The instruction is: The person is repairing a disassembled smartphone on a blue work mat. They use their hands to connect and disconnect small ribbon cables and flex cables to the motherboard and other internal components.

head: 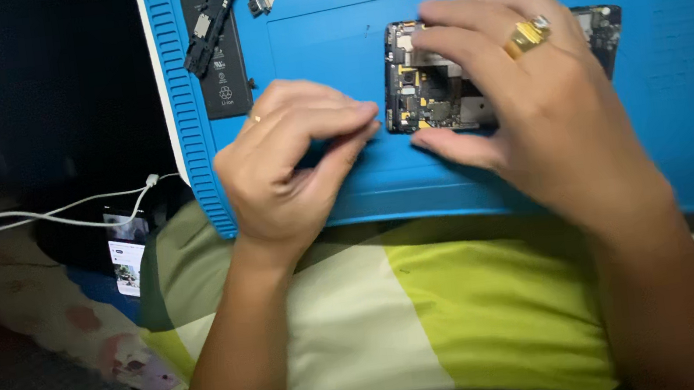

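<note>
Opened phone (432, 96), circuitry bare, lies gripped under right hand (521, 103); left hand (290, 162) pinches closed, contents unclear.

The flat rubber work mat (635, 98) under both hands is bright blue. The opened phone board (427, 88) under the right hand (521, 103) is black with gold bits. That hand's ring (526, 36) is gold. Below the hands, the cushion (433, 317) is lime green and cream.

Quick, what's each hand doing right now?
Left hand: fingertips pinched together; anything held is too small to tell.
Right hand: spread over the opened phone, fingers touching it, gripping it at its edges.
</note>
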